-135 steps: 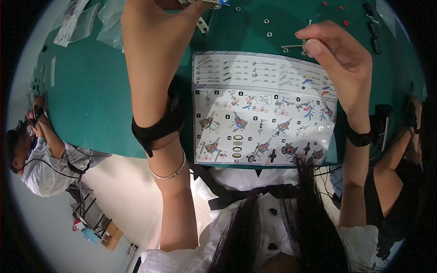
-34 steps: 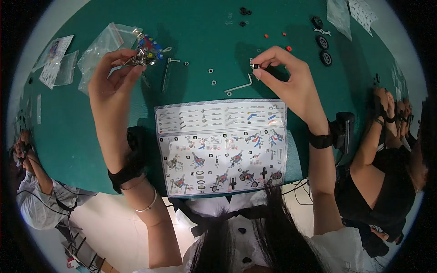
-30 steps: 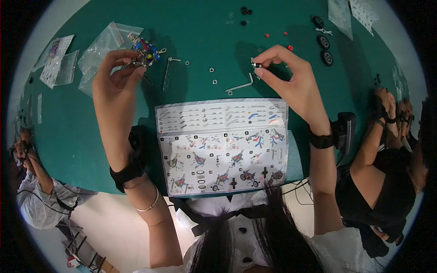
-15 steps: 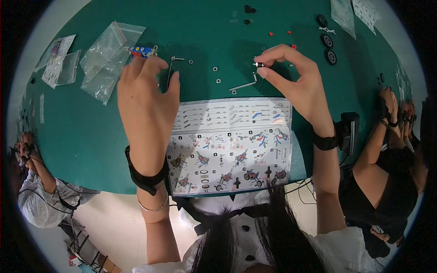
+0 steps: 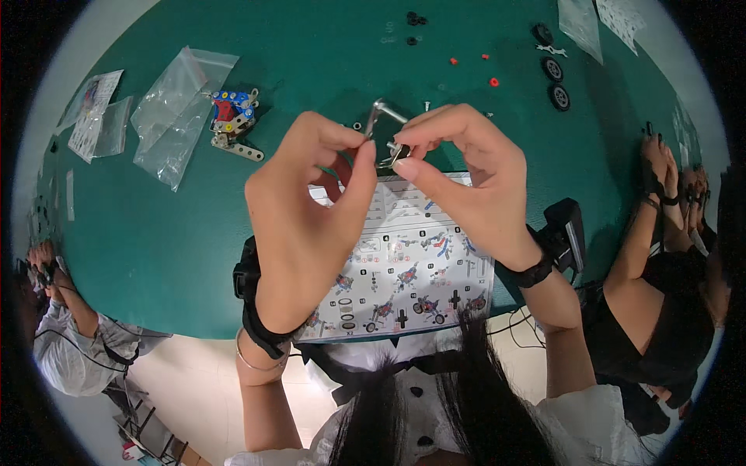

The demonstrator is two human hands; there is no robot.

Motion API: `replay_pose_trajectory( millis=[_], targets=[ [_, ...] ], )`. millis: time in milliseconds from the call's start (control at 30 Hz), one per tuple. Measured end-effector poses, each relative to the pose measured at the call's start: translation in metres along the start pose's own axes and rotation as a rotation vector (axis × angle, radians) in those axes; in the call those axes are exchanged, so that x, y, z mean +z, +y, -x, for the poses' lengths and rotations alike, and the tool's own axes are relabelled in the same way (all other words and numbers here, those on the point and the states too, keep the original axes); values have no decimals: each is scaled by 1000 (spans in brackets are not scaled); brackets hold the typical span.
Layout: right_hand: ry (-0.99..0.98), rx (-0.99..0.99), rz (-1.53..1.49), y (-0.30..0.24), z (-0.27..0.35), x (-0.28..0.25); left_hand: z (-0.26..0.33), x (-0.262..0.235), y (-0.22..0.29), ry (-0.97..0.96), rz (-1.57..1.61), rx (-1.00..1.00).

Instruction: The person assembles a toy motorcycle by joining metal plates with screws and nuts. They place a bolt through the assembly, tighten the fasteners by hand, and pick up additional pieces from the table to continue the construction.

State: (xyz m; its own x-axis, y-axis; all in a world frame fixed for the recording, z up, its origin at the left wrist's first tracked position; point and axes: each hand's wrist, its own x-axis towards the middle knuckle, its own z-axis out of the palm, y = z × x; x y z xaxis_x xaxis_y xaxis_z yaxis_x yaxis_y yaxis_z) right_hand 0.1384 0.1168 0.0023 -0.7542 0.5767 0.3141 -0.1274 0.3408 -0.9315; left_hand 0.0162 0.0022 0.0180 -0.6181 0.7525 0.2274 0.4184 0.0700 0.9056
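Above the far edge of the instruction sheet (image 5: 404, 272), my two hands meet with their fingertips nearly touching. My left hand (image 5: 318, 194) pinches a thin metal strip (image 5: 371, 124) with a silver bolt (image 5: 391, 112) sticking out sideways from its upper end. Between the thumb and fingers of my right hand (image 5: 474, 167) is a small black-and-silver cylindrical part (image 5: 402, 151). Its lower end and whatever joins it to the strip are partly covered by my fingers. Away to the left lies a blue, red and grey model assembly (image 5: 233, 116).
Clear plastic bags (image 5: 183, 116) lie at the left. Wheels (image 5: 552, 70), a small wrench (image 5: 552, 50), red pieces (image 5: 494, 81) and black pieces (image 5: 416, 18) are spread at the back. A screw (image 5: 427, 106) stands beyond my right hand. Other people's hands (image 5: 657, 159) rest along the table.
My left hand has picked up the metal strip with its bolt and moved right, uncovering the model assembly. My right hand has moved left and nearer with the black-and-silver part.
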Motion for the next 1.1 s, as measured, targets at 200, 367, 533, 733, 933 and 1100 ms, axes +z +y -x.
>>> replay_pose_trajectory(
  millis=[200, 367, 533, 733, 933, 1100],
  targets=[
    [53, 79, -115, -1, 1, -2, 5, 3, 4, -23, 16, 78],
    [65, 137, -252, 1, 3, 0, 8, 7, 3, -2, 15, 143],
    [73, 270, -390, -4, 2, 0, 7, 8, 0, 5, 75, 183],
    [53, 391, -573, -6, 2, -6, 7, 7, 3, -3, 103, 153],
    [23, 250, -528, -7, -1, -8, 5, 6, 4, -16, 53, 183],
    [-4, 256, -460, -2, 0, -11, 2, 5, 4, -38, -13, 268]
  ],
)
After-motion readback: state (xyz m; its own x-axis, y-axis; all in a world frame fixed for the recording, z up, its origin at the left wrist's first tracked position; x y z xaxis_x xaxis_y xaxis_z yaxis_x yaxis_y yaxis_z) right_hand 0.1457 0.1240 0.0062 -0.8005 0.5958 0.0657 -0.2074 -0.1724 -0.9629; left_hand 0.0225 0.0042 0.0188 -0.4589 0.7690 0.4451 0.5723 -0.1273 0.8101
